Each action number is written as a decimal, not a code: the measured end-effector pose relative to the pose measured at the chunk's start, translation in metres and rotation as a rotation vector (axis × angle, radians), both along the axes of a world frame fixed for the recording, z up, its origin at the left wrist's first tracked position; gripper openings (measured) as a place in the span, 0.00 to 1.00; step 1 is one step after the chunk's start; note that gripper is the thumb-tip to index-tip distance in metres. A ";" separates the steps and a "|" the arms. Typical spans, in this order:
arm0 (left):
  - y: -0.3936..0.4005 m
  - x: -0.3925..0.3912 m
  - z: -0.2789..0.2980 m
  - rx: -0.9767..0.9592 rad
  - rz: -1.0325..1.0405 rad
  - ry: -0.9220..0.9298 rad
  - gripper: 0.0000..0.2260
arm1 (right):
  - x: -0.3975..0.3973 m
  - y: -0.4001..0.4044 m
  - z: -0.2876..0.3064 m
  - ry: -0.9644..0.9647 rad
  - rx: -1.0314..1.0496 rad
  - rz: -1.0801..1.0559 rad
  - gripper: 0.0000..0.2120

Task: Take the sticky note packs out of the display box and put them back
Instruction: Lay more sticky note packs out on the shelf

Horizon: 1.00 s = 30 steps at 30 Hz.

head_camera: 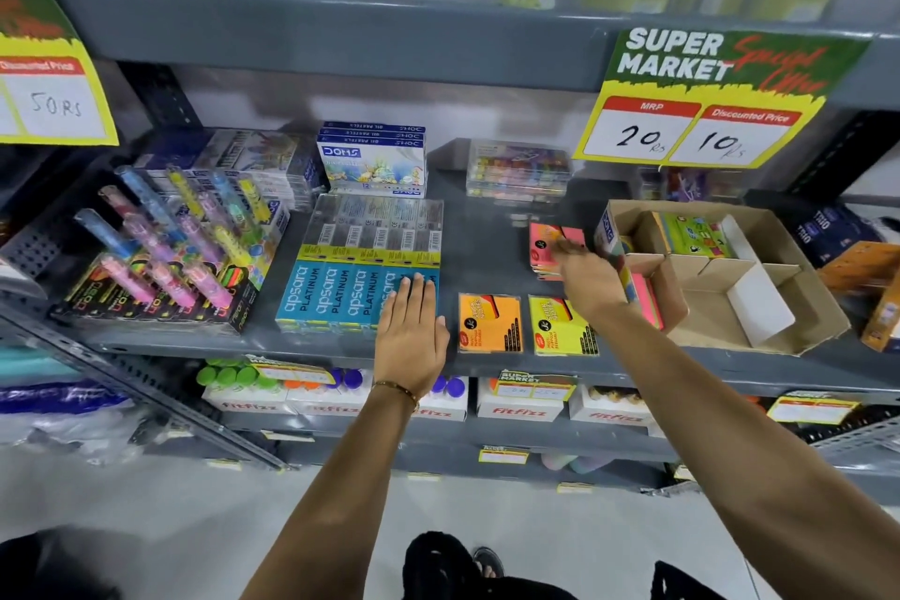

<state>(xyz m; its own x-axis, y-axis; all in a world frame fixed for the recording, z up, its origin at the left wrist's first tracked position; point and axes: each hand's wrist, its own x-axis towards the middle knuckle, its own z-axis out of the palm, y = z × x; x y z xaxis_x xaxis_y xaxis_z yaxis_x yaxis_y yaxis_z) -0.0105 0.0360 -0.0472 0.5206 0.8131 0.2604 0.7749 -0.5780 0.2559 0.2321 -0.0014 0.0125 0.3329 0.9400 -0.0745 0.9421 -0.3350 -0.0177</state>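
Open shelf [487, 229] lies left of the display box [803, 258]. Right hand [591, 280], fingers blurred, grip unclear, touches the pink pack [545, 244]; left hand [411, 336] lies flat, fingers spread.

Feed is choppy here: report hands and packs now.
Left hand flat, empty. Right hand on pink sticky note pack, grip unclear. Orange pack, yellow pack out. Cardboard display box unobstructed.

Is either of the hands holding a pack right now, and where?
Left hand lies flat on the shelf, holding nothing. Right hand, blurred, reaches over the pink pack; grip cannot be told.
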 end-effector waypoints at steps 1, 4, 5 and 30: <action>0.000 0.000 -0.001 -0.002 0.002 0.002 0.24 | 0.001 -0.003 -0.002 -0.015 0.014 0.003 0.32; 0.001 0.001 -0.002 -0.004 0.007 0.022 0.24 | 0.002 -0.010 -0.008 -0.050 0.236 0.013 0.34; 0.001 0.001 -0.002 -0.002 0.011 0.028 0.24 | 0.000 -0.011 -0.008 -0.061 0.331 0.037 0.34; -0.001 0.001 0.003 -0.012 0.014 0.015 0.24 | -0.005 -0.009 -0.001 0.055 0.093 -0.032 0.30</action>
